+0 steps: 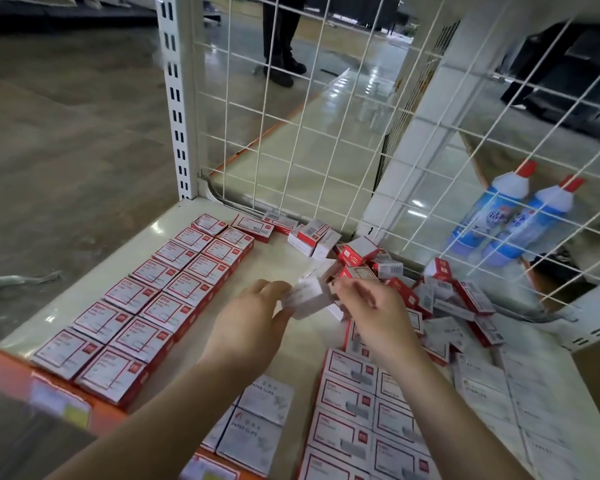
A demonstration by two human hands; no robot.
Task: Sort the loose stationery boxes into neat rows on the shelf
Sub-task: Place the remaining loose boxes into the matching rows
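Nearest, at six o'clock, pale boxes (253,427) printed "PAPER CLIPS" lie flat by the shelf's orange front edge (11,370). At five o'clock, red-bordered boxes (361,420) lie in tidy rows, with paler flat boxes (520,403) just beside them at four o'clock.

Above these, both forearms reach in over the white shelf (94,289). The left hand (253,323) and right hand (371,317) meet at the centre on one small white box (309,296), held off the shelf and tilted. The left fingers curl against its near left end, the right fingers pinch its right end; motion blur hides the exact contact.

At nine o'clock, two neat rows of red boxes (160,292) run from the front edge toward the back.

At two to three o'clock, a loose heap of red and white boxes (430,292) lies jumbled against the wire mesh (291,109).

Beyond the mesh at three o'clock lean two blue bottles (510,216) with red caps. At twelve o'clock stand a person's dark legs (281,39).
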